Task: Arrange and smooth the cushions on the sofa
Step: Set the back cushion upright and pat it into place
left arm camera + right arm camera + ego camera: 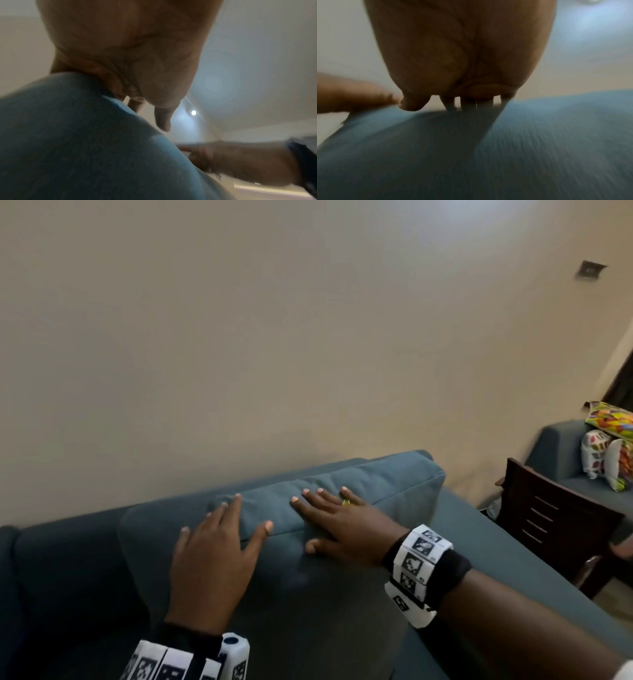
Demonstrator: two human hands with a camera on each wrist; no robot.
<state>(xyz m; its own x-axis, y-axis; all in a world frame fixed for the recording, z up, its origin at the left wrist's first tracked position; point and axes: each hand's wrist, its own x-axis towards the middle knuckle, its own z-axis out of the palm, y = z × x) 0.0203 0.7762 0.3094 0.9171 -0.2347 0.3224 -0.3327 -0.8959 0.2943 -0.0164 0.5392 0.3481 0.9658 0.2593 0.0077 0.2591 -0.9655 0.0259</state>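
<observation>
A blue-grey back cushion [394, 484] stands upright on the sofa [513, 559], leaning against the backrest by the wall. My left hand [219, 542] lies flat on the cushion's top left part, fingers spread and straight. My right hand [339, 518] presses flat on the cushion's top edge just to the right, fingers straight, a ring on one finger. In the left wrist view the palm [137, 60] rests on blue fabric [77, 148]. The right wrist view, blurred, shows the right palm [462, 54] over the cushion fabric [539, 148].
The beige wall [274, 337] rises right behind the sofa. A dark wooden side table [555, 522] stands at the sofa's right end. Beyond it a second blue sofa [555, 453] carries several patterned throw cushions [606, 450].
</observation>
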